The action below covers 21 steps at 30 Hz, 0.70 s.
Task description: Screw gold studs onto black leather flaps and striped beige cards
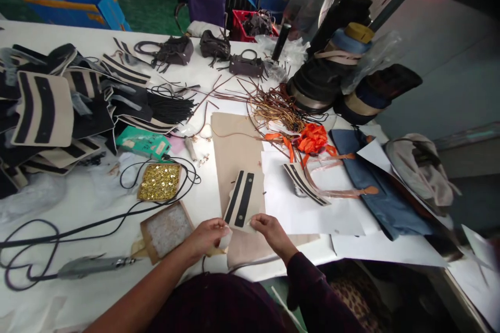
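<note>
The left hand (211,234) and right hand (270,228) pinch, fingers nearly closed, the near corners of a flat cream panel with black stripes (244,200), over a tan sheet (234,140) on the white counter (203,182). If one pulls harder, the panel could bend or twist.

Two hands (209,235), three small dark bags (179,51), one corded tool (91,266)

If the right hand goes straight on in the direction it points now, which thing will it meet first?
Most likely the striped piece: the right hand is at its lower right corner, though exact contact is unclear.
</note>
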Each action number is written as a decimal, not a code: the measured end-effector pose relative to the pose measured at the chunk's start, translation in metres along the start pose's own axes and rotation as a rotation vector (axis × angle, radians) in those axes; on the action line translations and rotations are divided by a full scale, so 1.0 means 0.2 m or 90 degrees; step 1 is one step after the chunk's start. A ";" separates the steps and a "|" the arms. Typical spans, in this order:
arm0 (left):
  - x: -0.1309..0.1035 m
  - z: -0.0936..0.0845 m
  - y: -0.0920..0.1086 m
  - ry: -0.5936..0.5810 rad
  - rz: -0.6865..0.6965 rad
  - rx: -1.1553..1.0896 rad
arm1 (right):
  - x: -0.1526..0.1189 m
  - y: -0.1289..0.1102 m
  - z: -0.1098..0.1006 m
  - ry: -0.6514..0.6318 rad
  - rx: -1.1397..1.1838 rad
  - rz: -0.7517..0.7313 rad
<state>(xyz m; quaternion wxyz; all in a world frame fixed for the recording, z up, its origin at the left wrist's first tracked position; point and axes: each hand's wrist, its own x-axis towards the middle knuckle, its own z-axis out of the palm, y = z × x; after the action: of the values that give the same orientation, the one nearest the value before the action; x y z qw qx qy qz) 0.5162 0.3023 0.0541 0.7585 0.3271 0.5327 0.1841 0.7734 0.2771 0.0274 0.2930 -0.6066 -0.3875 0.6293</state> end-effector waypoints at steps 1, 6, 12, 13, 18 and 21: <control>0.01 0.01 -0.02 -0.009 -0.010 0.007 | -0.02 0.02 0.00 -0.018 0.013 0.009; 0.09 0.07 -0.11 -0.037 -0.020 0.070 | -0.06 0.12 0.00 -0.015 0.038 0.058; 0.14 0.12 -0.15 -0.038 -0.008 0.132 | -0.14 0.07 0.01 0.282 -0.088 0.001; 0.14 0.12 -0.16 -0.038 -0.007 0.134 | -0.15 0.05 0.02 0.293 -0.109 -0.016; 0.13 0.13 -0.16 -0.033 -0.013 0.116 | -0.13 0.00 0.11 0.131 -0.082 0.034; 0.13 0.12 -0.16 -0.026 -0.022 0.088 | -0.08 0.02 0.15 0.130 -0.091 0.049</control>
<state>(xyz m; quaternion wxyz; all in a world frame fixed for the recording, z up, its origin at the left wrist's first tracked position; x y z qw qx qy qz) 0.5460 0.2879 0.0189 0.7481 0.3732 0.5338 0.1272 0.7453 0.2578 0.0310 0.2625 -0.7014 -0.3756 0.5460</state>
